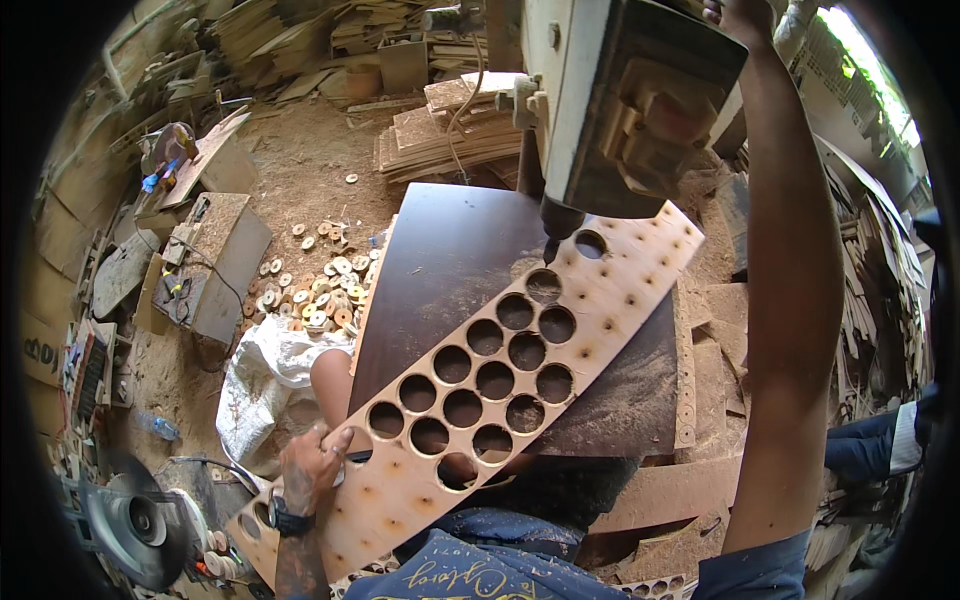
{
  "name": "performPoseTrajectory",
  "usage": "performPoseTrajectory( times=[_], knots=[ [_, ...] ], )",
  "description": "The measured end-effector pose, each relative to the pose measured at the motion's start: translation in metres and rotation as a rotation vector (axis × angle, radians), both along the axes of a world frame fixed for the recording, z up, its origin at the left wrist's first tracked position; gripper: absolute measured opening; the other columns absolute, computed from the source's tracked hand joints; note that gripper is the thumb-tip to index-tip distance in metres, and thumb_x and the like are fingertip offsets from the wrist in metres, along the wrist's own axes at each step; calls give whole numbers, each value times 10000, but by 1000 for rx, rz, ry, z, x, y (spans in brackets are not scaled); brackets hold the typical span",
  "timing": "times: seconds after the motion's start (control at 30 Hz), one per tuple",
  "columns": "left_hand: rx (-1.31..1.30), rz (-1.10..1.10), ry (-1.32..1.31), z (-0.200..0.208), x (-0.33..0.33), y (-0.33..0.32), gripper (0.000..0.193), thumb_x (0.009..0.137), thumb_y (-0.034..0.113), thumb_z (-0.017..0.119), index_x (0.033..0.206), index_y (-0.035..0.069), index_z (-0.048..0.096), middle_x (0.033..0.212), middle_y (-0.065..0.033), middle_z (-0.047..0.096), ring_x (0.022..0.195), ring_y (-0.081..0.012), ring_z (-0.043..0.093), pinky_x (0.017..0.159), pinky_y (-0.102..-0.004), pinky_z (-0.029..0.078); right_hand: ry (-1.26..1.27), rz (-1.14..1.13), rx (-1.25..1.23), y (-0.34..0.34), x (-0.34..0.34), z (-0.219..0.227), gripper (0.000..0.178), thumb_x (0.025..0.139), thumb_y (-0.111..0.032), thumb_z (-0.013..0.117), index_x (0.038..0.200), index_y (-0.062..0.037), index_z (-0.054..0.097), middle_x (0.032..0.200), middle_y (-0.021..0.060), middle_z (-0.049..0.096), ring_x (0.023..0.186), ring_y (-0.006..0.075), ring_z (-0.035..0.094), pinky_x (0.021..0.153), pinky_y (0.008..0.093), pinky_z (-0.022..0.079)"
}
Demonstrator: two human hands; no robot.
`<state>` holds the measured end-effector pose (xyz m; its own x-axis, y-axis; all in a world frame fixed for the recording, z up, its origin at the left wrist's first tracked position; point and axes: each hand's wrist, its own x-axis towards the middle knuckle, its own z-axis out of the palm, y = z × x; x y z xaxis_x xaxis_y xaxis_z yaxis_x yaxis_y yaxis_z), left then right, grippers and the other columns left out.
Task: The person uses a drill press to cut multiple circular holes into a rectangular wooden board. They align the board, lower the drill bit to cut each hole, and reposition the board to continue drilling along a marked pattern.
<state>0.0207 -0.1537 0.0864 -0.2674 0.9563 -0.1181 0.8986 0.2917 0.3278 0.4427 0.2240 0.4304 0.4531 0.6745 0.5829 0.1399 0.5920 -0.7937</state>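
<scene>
Clamps a pale perforated board (470, 385) in the left hand (312, 465), near its lower-left end, with at least one digit on the upper face just beside a round hole. Stretches away from that hand up and to the right, with the long axis on a clear diagonal, across a dark tabletop (440, 250) and toward the chuck (562, 216) of a drill press (640, 110). Points down, well apart from the left hand and near the board's other end, with a dark bit (552, 250) at the far-side edge, just beside two cut holes; impossible to tell contact from a narrow gap. Rests directly on the wood with the left hand, the nearer of the two. Reaches high with the right arm (780, 300), well off to the right of the left hand, up past the drill press; cannot tell, at the upper rim of view, the hold of the right hand (742, 18). Brings the left forearm in from below, with a dark watch (290, 518) at the wrist. Littered with wooden discs (318, 318) on the floor above the left hand, beside a white sack (260, 385).
</scene>
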Motion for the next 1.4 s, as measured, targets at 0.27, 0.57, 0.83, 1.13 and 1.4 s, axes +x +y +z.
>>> performPoseTrajectory(
  times=[0.27, 0.57, 0.83, 1.13, 1.4],
  knots=[
    [-89, 106, -23, 0, -50, -67, 602, 893, 543, 513, 599, 25, 601, 535, -178, 537, 500, -344, 557, 486, -423, 396, 8, 17, 8, -3, -6, -5, 202, 887, -298, 424, 768, -137, 450, 637, -15, 368, 501, 130, 394, 447, 308, 334],
    [0, 34, -99, 4, -71, -150, 576, 886, 498, 551, 615, -1, 646, 478, -156, 532, 446, -257, 578, 448, -401, 388, 11, 26, 9, -7, -8, -10, 218, 889, -285, 426, 748, -119, 441, 619, -7, 353, 486, 133, 378, 447, 302, 323],
    [-80, 164, -58, 0, -81, -192, 583, 881, 498, 557, 605, -10, 630, 471, -154, 525, 430, -262, 550, 445, -401, 382, 1, 36, 22, -9, -4, -8, 233, 890, -274, 429, 730, -104, 433, 603, 0, 341, 473, 135, 364, 447, 297, 313],
    [-89, 214, -79, -2, -80, -202, 605, 874, 500, 569, 560, -18, 570, 436, -148, 453, 389, -304, 438, 438, -415, 347, 6, 57, 59, -13, 3, -10, 252, 892, -261, 431, 710, -87, 424, 586, 8, 327, 457, 137, 347, 446, 291, 303],
    [-47, 250, -137, -1, -69, -202, 539, 885, 456, 561, 615, -5, 629, 462, -151, 489, 411, -276, 495, 449, -401, 365, 1, 187, 245, -35, 26, -10, 269, 893, -249, 434, 692, -71, 415, 570, 15, 314, 444, 139, 333, 446, 286, 293]
  ],
)
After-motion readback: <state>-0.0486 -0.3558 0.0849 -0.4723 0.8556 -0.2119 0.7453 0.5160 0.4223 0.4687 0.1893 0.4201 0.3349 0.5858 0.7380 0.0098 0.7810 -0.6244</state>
